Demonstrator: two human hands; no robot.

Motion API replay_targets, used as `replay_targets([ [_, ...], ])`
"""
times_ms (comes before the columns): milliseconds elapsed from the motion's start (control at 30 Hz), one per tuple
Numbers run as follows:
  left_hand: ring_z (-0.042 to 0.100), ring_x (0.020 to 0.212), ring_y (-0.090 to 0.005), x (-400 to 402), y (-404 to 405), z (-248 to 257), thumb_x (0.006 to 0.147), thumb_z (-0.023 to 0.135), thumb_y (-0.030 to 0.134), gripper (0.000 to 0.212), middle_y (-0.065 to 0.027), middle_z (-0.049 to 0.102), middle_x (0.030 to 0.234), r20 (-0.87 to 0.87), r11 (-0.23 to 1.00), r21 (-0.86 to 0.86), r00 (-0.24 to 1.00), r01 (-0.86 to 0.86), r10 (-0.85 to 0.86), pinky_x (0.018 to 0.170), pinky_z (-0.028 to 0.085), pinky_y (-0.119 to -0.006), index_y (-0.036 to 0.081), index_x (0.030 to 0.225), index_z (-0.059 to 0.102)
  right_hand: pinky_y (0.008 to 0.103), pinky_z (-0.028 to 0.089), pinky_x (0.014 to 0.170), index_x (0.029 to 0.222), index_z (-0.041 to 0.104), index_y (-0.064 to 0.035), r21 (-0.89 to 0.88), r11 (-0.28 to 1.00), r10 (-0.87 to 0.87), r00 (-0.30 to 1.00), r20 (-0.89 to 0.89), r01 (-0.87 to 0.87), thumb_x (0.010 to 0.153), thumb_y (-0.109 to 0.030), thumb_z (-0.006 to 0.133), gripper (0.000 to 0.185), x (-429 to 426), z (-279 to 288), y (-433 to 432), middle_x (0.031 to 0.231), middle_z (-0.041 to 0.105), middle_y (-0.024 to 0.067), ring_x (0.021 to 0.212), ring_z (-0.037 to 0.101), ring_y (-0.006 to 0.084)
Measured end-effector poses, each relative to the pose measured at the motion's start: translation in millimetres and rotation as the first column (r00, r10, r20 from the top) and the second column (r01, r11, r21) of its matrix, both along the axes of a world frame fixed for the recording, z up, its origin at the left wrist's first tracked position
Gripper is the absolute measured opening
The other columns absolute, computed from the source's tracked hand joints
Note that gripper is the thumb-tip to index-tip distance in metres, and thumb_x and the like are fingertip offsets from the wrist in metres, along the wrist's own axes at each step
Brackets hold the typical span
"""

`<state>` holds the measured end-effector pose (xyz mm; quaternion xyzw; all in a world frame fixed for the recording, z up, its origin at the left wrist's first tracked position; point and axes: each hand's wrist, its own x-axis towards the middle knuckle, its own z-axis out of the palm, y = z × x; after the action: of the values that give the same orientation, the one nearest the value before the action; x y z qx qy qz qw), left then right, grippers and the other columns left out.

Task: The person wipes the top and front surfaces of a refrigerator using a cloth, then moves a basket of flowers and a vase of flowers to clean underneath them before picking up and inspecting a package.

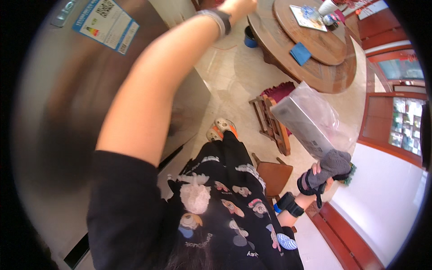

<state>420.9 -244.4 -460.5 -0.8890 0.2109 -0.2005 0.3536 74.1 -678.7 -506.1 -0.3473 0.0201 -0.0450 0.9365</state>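
Note:
My left arm stretches up across the view, and my left hand (241, 7) is partly cut off at the top edge; its fingers are not clear. A wristband circles that wrist. On the right, my right hand (316, 168) grips a bunched grey fabric item (334, 164) with dark trim and a hanging strap, perhaps a glove. Just beyond that hand is a flat silver-grey box (300, 123) bearing print, with a clear plastic bag (319, 106) against it. The fabric hides how the box and bag are held. Black straps (292, 204) wrap my right forearm.
A metal-fronted appliance (67, 111), seemingly a refrigerator, stands close on my left with an energy label (106, 25). Ahead are a round wooden table (270, 44) with a blue cloth (300, 54), a blue bin (250, 40), a wooden chair (275, 128) and a brown stool (273, 175).

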Motion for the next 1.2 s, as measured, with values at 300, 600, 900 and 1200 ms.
replay_targets([
  [300, 0.065, 0.068, -0.0216, -67, 49, -99, 0.073, 0.059, 0.012, 0.011, -0.0028, 0.066, 0.07, -0.316, 0.97, 0.097, 0.917, -0.223, 0.242, 0.054, 0.049, -0.042, 0.01, 0.076, 0.07, 0.0312, 0.037, 0.06, 0.125, 0.037, 0.002, 0.003, 0.999, -0.038, 0.998, 0.04, 0.038, 0.069, -0.022, 0.06, 0.065, 1, 4, 0, 0.108, 0.049, 0.0152, 0.072, 0.045, 0.0224],
  [600, 0.068, 0.08, -0.0293, -107, 63, -129, 0.08, 0.058, 0.018, 0.017, -0.0128, 0.069, 0.083, -0.412, 0.876, -0.027, 0.804, -0.482, 0.43, 0.072, 0.052, -0.055, 0.01, 0.085, 0.072, 0.0313, 0.036, 0.065, 0.122, 0.038, 0.0021, 0.005, 0.999, -0.041, 0.996, -0.08, 0.042, 0.074, -0.022, 0.056, 0.057, -11, -2, -16, 0.107, 0.048, 0.0137, 0.077, 0.041, 0.0225],
  [900, 0.063, 0.075, -0.0308, -178, -19, -87, 0.079, 0.05, 0.002, 0.015, -0.0133, 0.061, 0.083, -0.291, 0.516, -0.812, 0.956, -0.272, 0.046, 0.062, 0.053, -0.038, 0.003, 0.093, 0.054, 0.0329, 0.038, 0.063, 0.122, 0.037, 0.0044, 0.037, 0.993, 0.117, 0.992, -0.043, -0.116, 0.074, -0.02, 0.058, 0.058, 9, 2, -5, 0.108, 0.047, 0.017, 0.077, 0.045, 0.0247],
  [1200, 0.06, 0.093, -0.0352, -303, -12, -69, 0.076, 0.043, -0.008, 0.043, -0.0172, 0.061, 0.106, -0.448, -0.177, -0.889, 0.881, -0.422, 0.15, 0.078, 0.05, -0.042, 0.007, 0.113, 0.058, 0.0334, 0.038, 0.065, 0.118, 0.038, 0.0068, -0.024, 0.981, 0.191, 0.979, -0.066, -0.193, 0.075, -0.023, 0.06, 0.057, 17, 25, 10, 0.103, 0.047, 0.0188, 0.077, 0.045, 0.0252],
])
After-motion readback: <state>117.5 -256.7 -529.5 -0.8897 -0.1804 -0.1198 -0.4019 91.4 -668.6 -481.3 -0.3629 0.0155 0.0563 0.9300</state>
